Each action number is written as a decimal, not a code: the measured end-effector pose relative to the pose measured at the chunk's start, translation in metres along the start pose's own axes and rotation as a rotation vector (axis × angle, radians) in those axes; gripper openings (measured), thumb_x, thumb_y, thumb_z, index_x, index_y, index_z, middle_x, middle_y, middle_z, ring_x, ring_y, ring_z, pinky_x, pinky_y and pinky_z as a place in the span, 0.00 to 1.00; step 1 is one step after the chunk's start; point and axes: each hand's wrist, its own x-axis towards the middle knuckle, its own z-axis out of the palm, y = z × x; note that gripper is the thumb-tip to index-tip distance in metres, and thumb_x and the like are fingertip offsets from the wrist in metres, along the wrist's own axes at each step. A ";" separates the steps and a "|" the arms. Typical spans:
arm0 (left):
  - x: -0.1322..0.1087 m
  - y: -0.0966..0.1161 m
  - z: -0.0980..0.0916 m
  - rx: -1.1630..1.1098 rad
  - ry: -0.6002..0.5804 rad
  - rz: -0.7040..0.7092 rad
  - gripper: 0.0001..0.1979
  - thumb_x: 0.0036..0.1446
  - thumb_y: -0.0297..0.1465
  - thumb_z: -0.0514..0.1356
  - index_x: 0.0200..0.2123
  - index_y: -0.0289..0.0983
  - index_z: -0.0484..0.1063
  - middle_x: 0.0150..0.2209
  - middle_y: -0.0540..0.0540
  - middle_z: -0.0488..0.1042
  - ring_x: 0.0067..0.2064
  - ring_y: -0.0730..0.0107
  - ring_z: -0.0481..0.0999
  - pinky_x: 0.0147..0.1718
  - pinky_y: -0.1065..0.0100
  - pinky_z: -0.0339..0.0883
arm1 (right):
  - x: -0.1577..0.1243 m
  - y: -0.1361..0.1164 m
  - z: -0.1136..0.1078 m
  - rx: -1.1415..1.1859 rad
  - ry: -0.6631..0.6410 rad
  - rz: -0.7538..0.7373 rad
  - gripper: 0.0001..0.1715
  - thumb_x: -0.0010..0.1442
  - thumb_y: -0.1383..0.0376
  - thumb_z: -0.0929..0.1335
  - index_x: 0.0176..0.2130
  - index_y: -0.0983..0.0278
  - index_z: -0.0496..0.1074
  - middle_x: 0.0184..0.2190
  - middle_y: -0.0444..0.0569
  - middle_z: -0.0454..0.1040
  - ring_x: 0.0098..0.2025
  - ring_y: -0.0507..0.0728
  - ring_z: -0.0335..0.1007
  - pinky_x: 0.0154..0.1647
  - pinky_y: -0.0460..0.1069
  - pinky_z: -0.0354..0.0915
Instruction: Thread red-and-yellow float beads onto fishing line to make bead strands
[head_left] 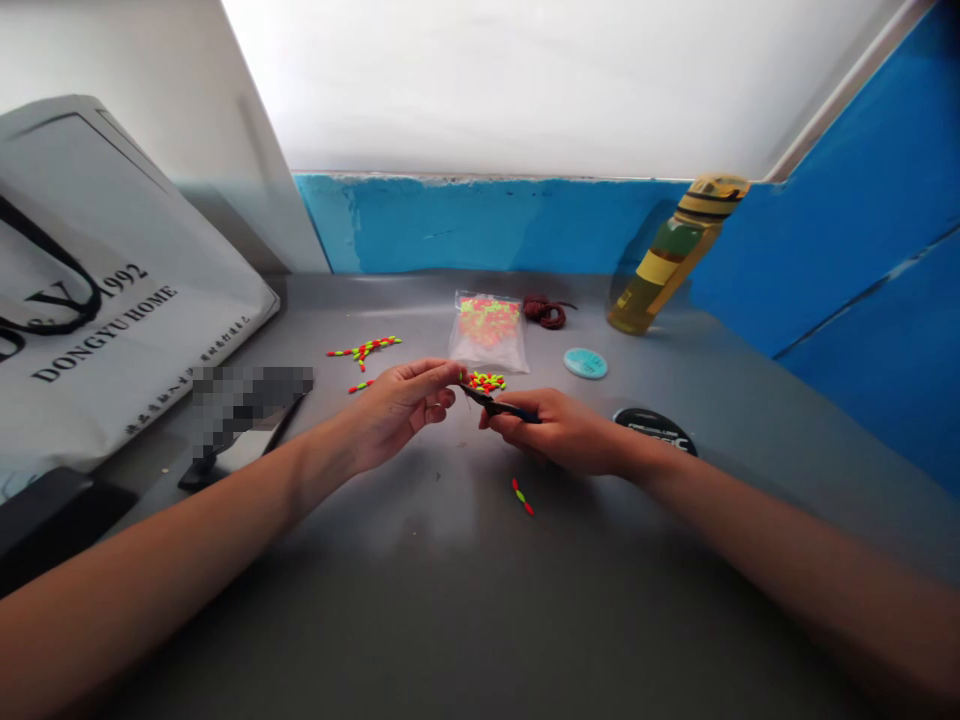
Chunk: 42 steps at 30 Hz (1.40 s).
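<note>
My left hand [409, 405] is closed in a pinch, thumb against forefinger. A tiny yellow-green bit shows at its fingertips, likely one of the float beads, with a thin line hanging below. My right hand [551, 428] is wrapped round small pliers [491, 404] with dark jaws and a dark blue handle; their tip meets the left fingertips. Just behind lies a pile of red and yellow-green float beads [487, 382]. Nearer me, a short strung row of beads [523, 497] rests on the grey table [450, 620].
Farther back are a clear bag of beads [489, 330], brown cord [547, 312] and strung beads [365, 350]. On the right stand a bottle [660, 268], a light-blue disc [586, 363] and a black spool [660, 430]. A phone-like device [251, 425] and white bag [142, 300] are left.
</note>
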 end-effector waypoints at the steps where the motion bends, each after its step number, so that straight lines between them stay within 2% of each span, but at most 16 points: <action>1: 0.000 0.000 0.000 0.009 -0.002 0.001 0.10 0.50 0.33 0.72 0.34 0.33 0.80 0.32 0.49 0.74 0.29 0.80 0.67 0.28 0.76 0.60 | 0.000 0.000 0.000 0.002 0.000 -0.004 0.15 0.66 0.61 0.62 0.42 0.67 0.73 0.24 0.41 0.63 0.25 0.49 0.57 0.26 0.46 0.55; 11: 0.001 -0.002 -0.003 0.079 -0.055 0.033 0.09 0.52 0.34 0.71 0.34 0.35 0.82 0.32 0.48 0.75 0.30 0.79 0.66 0.31 0.74 0.58 | 0.000 -0.002 -0.001 0.000 -0.018 0.020 0.15 0.67 0.60 0.62 0.42 0.67 0.73 0.23 0.40 0.62 0.23 0.49 0.57 0.24 0.45 0.55; 21: 0.002 -0.005 -0.004 0.105 -0.035 0.032 0.10 0.51 0.36 0.72 0.34 0.35 0.82 0.30 0.48 0.73 0.31 0.77 0.66 0.31 0.71 0.58 | 0.001 -0.002 0.001 -0.021 -0.006 0.039 0.16 0.66 0.59 0.62 0.42 0.66 0.73 0.22 0.40 0.61 0.22 0.49 0.57 0.23 0.45 0.55; 24: 0.002 -0.005 -0.003 0.103 -0.014 0.033 0.11 0.50 0.35 0.72 0.34 0.34 0.81 0.30 0.48 0.74 0.30 0.77 0.66 0.31 0.71 0.58 | 0.001 -0.007 0.001 -0.085 0.007 0.034 0.16 0.66 0.59 0.62 0.42 0.66 0.74 0.24 0.42 0.66 0.25 0.51 0.61 0.27 0.46 0.58; 26: 0.002 -0.005 -0.003 0.084 -0.003 0.043 0.11 0.50 0.35 0.72 0.34 0.34 0.81 0.31 0.47 0.74 0.30 0.77 0.66 0.31 0.71 0.58 | 0.001 -0.010 -0.001 -0.171 0.027 0.020 0.14 0.64 0.60 0.65 0.43 0.65 0.75 0.30 0.46 0.73 0.31 0.53 0.66 0.33 0.47 0.61; 29: 0.004 -0.002 -0.003 0.044 0.009 0.076 0.11 0.51 0.35 0.71 0.34 0.33 0.80 0.31 0.48 0.74 0.30 0.79 0.65 0.30 0.73 0.58 | 0.001 -0.009 -0.006 -0.321 0.125 0.052 0.15 0.61 0.62 0.66 0.47 0.63 0.76 0.39 0.49 0.78 0.38 0.57 0.71 0.39 0.49 0.62; 32: 0.004 0.001 -0.003 0.029 -0.001 0.091 0.10 0.52 0.34 0.71 0.33 0.33 0.80 0.31 0.48 0.73 0.29 0.80 0.65 0.29 0.74 0.58 | 0.002 0.000 -0.009 -0.538 0.313 0.152 0.19 0.61 0.63 0.67 0.52 0.62 0.74 0.42 0.53 0.79 0.40 0.61 0.73 0.39 0.51 0.61; 34: 0.002 0.002 -0.001 0.034 -0.046 0.078 0.10 0.52 0.34 0.71 0.33 0.32 0.80 0.31 0.48 0.74 0.29 0.80 0.66 0.29 0.74 0.59 | 0.003 0.008 -0.006 -0.696 0.393 0.177 0.23 0.61 0.61 0.67 0.55 0.63 0.71 0.44 0.57 0.79 0.43 0.65 0.73 0.40 0.53 0.62; 38: -0.006 0.002 0.008 0.002 -0.171 0.036 0.08 0.53 0.33 0.71 0.33 0.34 0.80 0.33 0.47 0.77 0.30 0.79 0.69 0.30 0.75 0.62 | 0.005 0.019 0.011 -0.824 0.371 -0.004 0.28 0.64 0.50 0.67 0.55 0.67 0.69 0.49 0.62 0.76 0.50 0.69 0.70 0.49 0.59 0.63; 42: -0.011 0.003 0.014 -0.057 -0.220 0.018 0.07 0.55 0.33 0.70 0.32 0.34 0.79 0.33 0.47 0.78 0.29 0.80 0.70 0.29 0.76 0.64 | 0.007 0.019 0.025 -0.780 0.314 -0.136 0.33 0.61 0.47 0.69 0.55 0.67 0.69 0.52 0.63 0.73 0.55 0.70 0.67 0.57 0.64 0.60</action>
